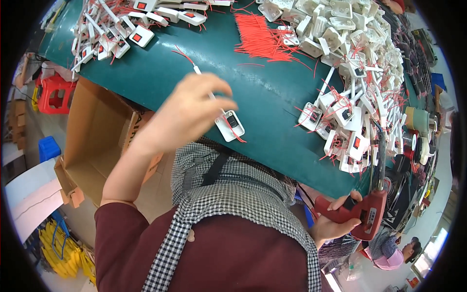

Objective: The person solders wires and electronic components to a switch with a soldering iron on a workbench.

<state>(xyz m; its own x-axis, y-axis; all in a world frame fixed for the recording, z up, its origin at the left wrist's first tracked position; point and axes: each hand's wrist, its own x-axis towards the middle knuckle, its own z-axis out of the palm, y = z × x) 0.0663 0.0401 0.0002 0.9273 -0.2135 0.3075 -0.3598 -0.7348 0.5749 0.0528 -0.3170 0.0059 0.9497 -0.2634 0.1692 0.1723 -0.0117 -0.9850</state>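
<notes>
My left hand, somewhat blurred, hovers over a white plastic housing at the near edge of the green table. Its thumb and forefinger are apart, and I see nothing between them. Inside the housing sit a black switch and red wires. A thin white stem runs from it under my hand and ends in red leads. At the lower right, my right hand is wrapped round the handle of a red pistol-grip tool, off the table's edge.
Cut red wires lie at the back beside a heap of white housings. Wired switch pieces crowd the right and the far left. An open cardboard box stands left of the table. Another person is at the far lower right.
</notes>
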